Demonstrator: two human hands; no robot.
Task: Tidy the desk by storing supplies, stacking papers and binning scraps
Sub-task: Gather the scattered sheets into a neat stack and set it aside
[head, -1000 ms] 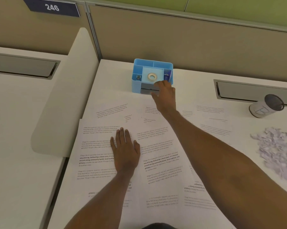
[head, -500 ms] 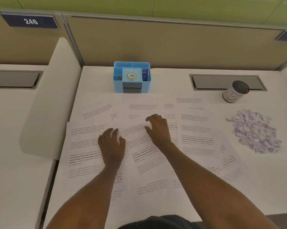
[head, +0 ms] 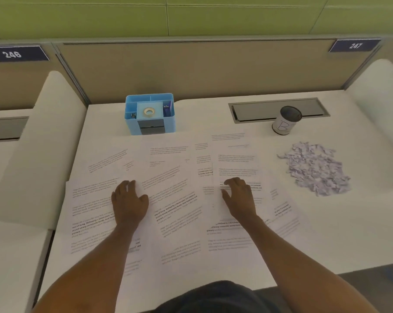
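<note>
Left grip, right grip: spread, resting on loose papers. White table; scraps at 2 o'clock, organizer at 12.

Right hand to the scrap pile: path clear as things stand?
Probably yes. The right hand rests on the spread papers, and the scrap pile lies to its right with only flat sheets and bare desk between. The cup stands behind the pile, out of the way.

Flat overlapping printed sheets; heap of shredded scraps rightward.
</note>
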